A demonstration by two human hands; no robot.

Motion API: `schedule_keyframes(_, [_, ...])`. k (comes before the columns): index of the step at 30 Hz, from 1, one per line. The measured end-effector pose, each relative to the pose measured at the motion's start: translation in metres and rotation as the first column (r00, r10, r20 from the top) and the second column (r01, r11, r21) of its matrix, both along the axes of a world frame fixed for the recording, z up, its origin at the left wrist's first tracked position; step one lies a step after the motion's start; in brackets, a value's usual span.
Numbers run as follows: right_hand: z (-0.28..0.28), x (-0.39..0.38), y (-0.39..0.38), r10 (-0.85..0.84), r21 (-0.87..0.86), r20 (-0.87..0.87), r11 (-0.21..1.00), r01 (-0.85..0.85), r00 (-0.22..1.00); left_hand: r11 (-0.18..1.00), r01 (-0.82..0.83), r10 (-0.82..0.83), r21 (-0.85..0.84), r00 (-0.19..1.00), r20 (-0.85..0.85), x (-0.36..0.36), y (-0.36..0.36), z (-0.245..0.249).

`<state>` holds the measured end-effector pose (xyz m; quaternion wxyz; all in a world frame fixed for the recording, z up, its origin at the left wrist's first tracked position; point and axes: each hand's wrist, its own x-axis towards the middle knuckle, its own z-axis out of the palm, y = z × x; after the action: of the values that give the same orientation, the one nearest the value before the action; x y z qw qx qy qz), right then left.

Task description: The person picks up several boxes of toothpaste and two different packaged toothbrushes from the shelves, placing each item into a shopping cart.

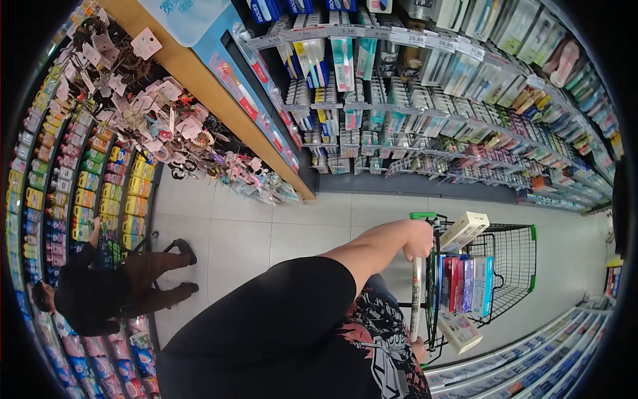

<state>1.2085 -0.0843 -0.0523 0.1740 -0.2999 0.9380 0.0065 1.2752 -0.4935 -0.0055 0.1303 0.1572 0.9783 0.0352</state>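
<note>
My left hand (419, 241) is closed around one end of the pale handle (416, 296) of a black wire shopping cart (512, 259) with green corners. My bare left arm reaches to it from a black sleeve. My right hand (418, 348) shows only in part past my printed shirt, gripping the handle's other end. Inside the cart stand red, purple and teal boxes (465, 284). A cream box (464, 230) lies near my left hand and another (459, 332) near my right.
The cart stands in a tiled shop aisle (266, 233). Shelves of toothbrushes and toothpaste (425, 113) line one side and more shelves (531, 366) the other. Another person (100, 292) in a black top crouches by shelves of bottles (86, 193) next to hanging hair accessories (159, 120).
</note>
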Motion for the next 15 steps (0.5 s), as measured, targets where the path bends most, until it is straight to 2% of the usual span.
schedule_keyframes(2, [-0.008, -0.009, -0.007, -0.020, 0.012, 0.071, 1.000, 0.019, 0.997, 1.000, 0.024, -0.024, 0.013, 0.999, -0.021, -0.002, -0.011, -0.001])
schedule_keyframes(3, [0.000, -0.011, -0.015, -0.016, 0.015, 0.074, 1.000, 0.015, 0.997, 1.000, 0.020, -0.020, 0.015, 1.000, -0.018, -0.003, -0.017, 0.004])
schedule_keyframes(5, [0.016, -0.012, -0.027, 0.044, 0.004, 0.190, 0.999, -0.046, 0.981, 1.000, 0.017, -0.017, -0.011, 0.999, 0.028, -0.005, -0.024, 0.010])
schedule_keyframes(6, [0.016, -0.013, -0.031, 0.005, 0.010, 0.216, 1.000, -0.007, 0.976, 1.000, 0.025, -0.024, -0.003, 0.999, 0.033, -0.006, -0.028, 0.009])
schedule_keyframes(10, [0.001, -0.017, -0.037, 0.006, -0.017, 0.199, 1.000, -0.002, 0.980, 0.999, 0.039, -0.040, 0.008, 0.998, 0.043, -0.014, -0.048, 0.003])
schedule_keyframes(15, [0.012, -0.007, -0.058, -0.058, 0.060, 0.196, 0.997, 0.047, 0.979, 0.997, 0.058, -0.059, 0.047, 0.998, 0.014, -0.011, -0.062, -0.006])
